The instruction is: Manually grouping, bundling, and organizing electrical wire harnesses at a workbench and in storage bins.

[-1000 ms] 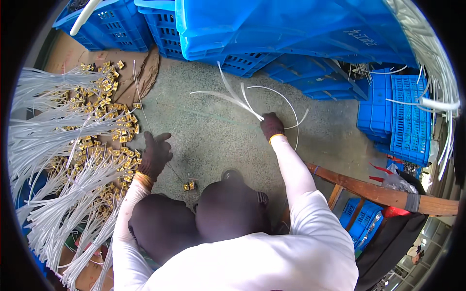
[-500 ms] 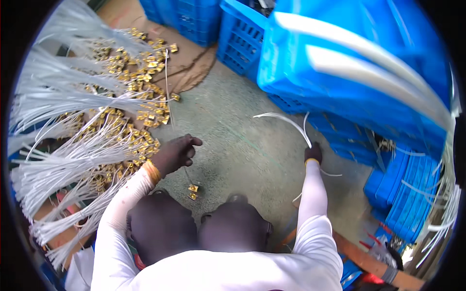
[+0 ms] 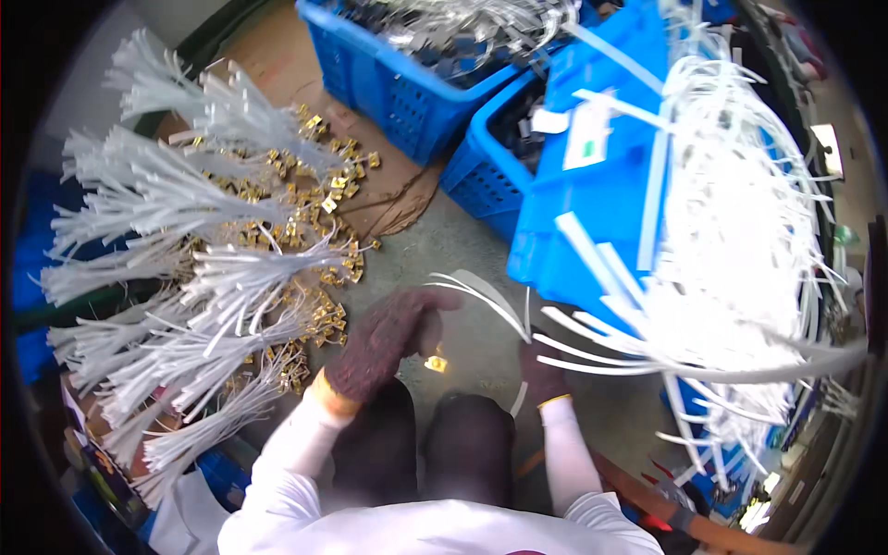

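Both my hands wear dark maroon gloves. My left hand (image 3: 393,340) is over the left knee with its fingers curled. Just under its fingertips hangs a small brass terminal (image 3: 435,364); the lead it belongs to is mostly hidden by the glove. In my right hand (image 3: 544,379), closed and lower than the pile at the right, are a few thin white tubes (image 3: 488,298) that fan out up and leftward. A short end also shows below that hand. Its fingers are partly hidden in shadow.
Bundles of white leads (image 3: 222,282) with brass ends (image 3: 324,319) lie stacked at the left on cardboard (image 3: 393,199). Blue crates (image 3: 384,106) with metal parts stand at the back. A large heap of white tubes (image 3: 740,222) covers the right side, some jutting toward my right hand.
The view has shifted, bringing the white tube heap into sight. My left hand has come inward toward my right hand, with the brass terminal closer under its fingers. My right hand still holds the tubes.
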`<state>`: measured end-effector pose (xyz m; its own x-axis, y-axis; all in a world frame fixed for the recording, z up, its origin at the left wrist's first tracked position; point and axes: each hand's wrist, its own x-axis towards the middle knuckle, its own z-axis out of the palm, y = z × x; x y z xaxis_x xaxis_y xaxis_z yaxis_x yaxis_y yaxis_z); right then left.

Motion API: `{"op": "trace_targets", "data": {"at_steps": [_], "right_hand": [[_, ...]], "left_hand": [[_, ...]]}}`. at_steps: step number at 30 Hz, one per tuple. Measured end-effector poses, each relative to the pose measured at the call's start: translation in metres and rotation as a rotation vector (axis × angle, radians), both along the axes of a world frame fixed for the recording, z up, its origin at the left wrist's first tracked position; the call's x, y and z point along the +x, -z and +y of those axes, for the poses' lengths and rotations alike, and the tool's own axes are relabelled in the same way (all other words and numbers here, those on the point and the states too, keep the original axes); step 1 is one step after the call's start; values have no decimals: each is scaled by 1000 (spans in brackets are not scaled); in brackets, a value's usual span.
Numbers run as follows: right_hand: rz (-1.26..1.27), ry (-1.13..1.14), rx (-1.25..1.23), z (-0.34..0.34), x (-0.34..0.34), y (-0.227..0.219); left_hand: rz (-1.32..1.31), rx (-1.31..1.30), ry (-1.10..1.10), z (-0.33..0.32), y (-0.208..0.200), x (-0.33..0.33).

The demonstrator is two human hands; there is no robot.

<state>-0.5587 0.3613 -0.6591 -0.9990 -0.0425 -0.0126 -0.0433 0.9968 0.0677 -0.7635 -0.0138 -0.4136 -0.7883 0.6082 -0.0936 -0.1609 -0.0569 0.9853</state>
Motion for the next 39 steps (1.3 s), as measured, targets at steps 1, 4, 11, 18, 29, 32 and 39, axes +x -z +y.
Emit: {"op": "trace_targets", "data": {"at_steps": [1,4,11,18,29,32,39], "right_hand": [[-118,93,-157,-62,-33,-68],[-372,31,214,-128,-70,-176],[-245,4,-454,-198,-84,-414],[-177,536,-1574,-118,-81,-666],[-25,555,-744,97,-244,-635],[-6,710,-420,71,-255,-641],[-359,-511,-1044,-148,-90,-749]], "left_hand": [[-94,-86,-101,-13,-30,7],[-372,163,-180,-14,-103,23],[-308,89,-537,-44,-242,57],[-49,211,-627,-56,-406,51],[-46,7,-619,-57,-579,134],[-188,174,-748,-79,-597,162],[-404,631,-858,-109,-594,181]]}}
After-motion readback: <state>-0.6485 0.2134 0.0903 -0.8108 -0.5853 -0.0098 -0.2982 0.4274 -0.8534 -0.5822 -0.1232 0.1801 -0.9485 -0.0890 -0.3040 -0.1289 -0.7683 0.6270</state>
